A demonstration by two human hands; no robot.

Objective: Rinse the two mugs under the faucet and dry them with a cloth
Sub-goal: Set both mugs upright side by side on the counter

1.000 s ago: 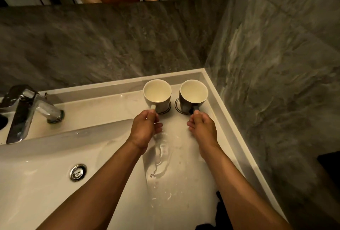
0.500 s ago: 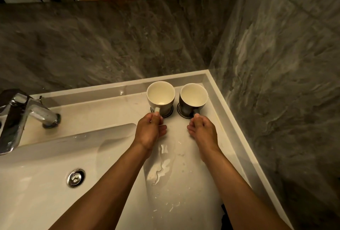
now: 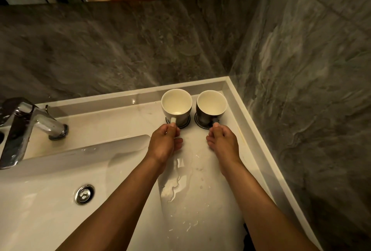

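Since the earlier frames little has changed on the counter: both hands have kept their hold on the mug handles and neither mug has left its coaster. The view has shifted a little, so the faucet (image 3: 30, 128) sits lower at the left edge and more of the basin shows.

Right of centre, the left hand (image 3: 163, 144) pinches the handle of the white mug (image 3: 176, 106), fingers closed narrowly around it. Just to its right, the right hand (image 3: 222, 142) grips the handle of the dark mug (image 3: 210, 108) the same way. Both mugs stand upright, side by side and close together, each on a round dark coaster (image 3: 185, 123).

The dark mug stands near the raised counter rim (image 3: 247, 114) and the wall corner behind it, so room is tight to the right and back. Open counter lies toward the lower frame, with a puddle (image 3: 176, 180) between the forearms. The basin, with its drain (image 3: 84, 194), spreads across the lower left, clear up to the faucet.
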